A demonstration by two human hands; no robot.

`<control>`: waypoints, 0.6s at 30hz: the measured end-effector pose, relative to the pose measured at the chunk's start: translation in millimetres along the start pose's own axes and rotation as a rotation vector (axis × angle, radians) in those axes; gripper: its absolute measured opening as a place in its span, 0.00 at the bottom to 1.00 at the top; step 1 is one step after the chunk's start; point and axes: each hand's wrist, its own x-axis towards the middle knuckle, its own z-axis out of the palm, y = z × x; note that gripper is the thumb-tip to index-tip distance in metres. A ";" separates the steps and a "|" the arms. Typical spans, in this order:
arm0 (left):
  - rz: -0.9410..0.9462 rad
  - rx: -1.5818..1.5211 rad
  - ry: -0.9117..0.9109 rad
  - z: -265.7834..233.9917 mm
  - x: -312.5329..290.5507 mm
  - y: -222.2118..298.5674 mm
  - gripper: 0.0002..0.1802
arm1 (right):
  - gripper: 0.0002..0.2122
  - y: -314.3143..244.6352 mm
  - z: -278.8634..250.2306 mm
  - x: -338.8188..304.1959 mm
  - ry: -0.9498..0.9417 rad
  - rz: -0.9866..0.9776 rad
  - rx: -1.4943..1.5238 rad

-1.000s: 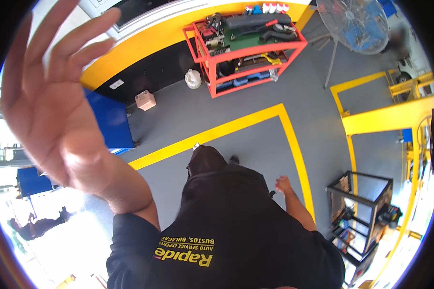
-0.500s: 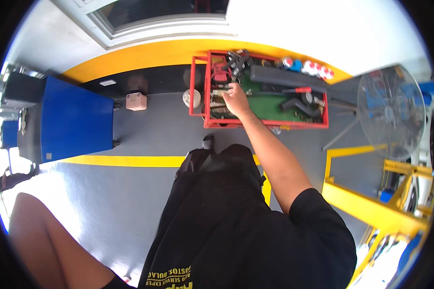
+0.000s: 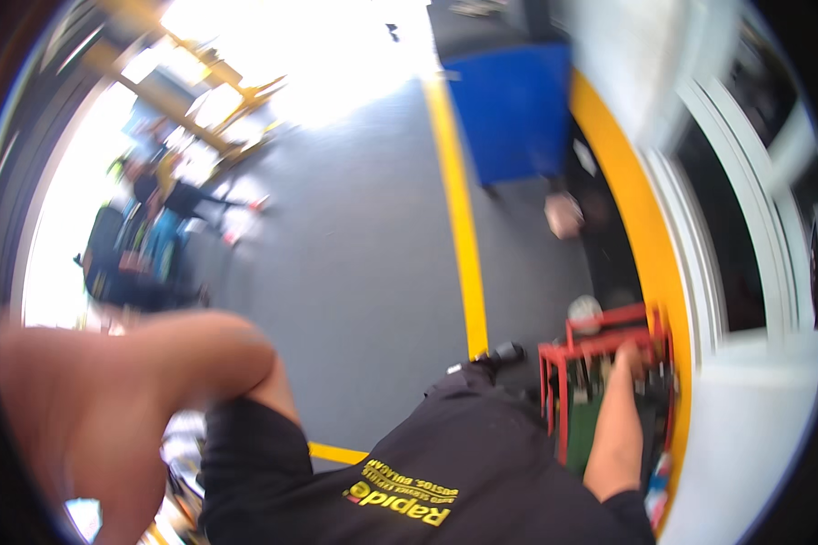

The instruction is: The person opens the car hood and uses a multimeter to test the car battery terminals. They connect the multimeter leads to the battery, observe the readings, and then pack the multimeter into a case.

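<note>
My right arm reaches down to the red tool trolley (image 3: 562,352) at the lower right. My right hand (image 3: 633,356) is at the trolley's end beside its handle, over the tools there. Motion smears its fingers, so whether it holds anything is hidden. A green mat (image 3: 583,427) lines part of the trolley top. My left arm is raised and sharply bent, very near the camera at the lower left. What seems to be my left hand (image 3: 109,454) is a large blur there, with no fingers to make out.
A blue cabinet (image 3: 509,113) stands at the far right, with a pinkish box (image 3: 563,215) near it. A round white object (image 3: 585,313) lies beyond the trolley. A yellow line (image 3: 459,218) crosses the grey floor. Another person (image 3: 168,186) and yellow framework (image 3: 236,118) are at the far left.
My view has swung left, so the trolley now lies at the lower right and another person shows. My right hand stays at the trolley's handle end. My raised left arm fills more of the view.
</note>
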 end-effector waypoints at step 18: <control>-1.811 -0.938 -1.022 173.0 -487.6 420.6 0.48 | 0.17 49.9 -22.8 110.7 -0.602 0.038 -0.128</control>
